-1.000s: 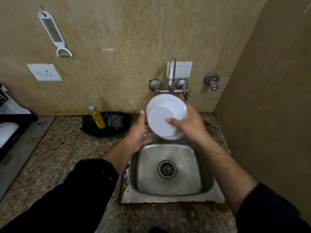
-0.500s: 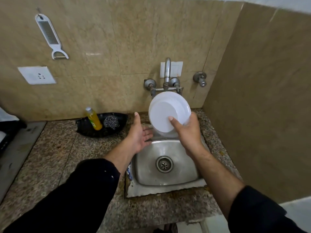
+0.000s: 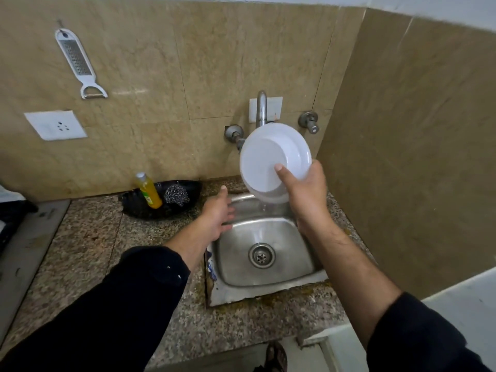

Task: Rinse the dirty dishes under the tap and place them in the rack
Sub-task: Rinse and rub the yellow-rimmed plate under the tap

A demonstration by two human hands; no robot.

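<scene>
Bowl point(image 3: 265, 162) rinsing looks close to done. The right hand point(image 3: 308, 194) holds the white bowl up on its edge, just in front of the tap point(image 3: 261, 108) and above the sink point(image 3: 268, 288). Its grip is tight on the bowl: the thumb presses on the side that faces the camera, and the fingers go round behind. The bowl looks clean, with no food on it.

The left hand point(image 3: 217, 213) hangs over the left rim of the sink. Its grip is wide and holds nothing. No other dishes show in the sink.

What is left is to carry the bowl across the table point(image 3: 88, 237) and set it in the rack. A dark thing point(image 3: 13, 210) at the far left edge may be that rack, but most of it is cut off, so it is hard to tell.
</scene>
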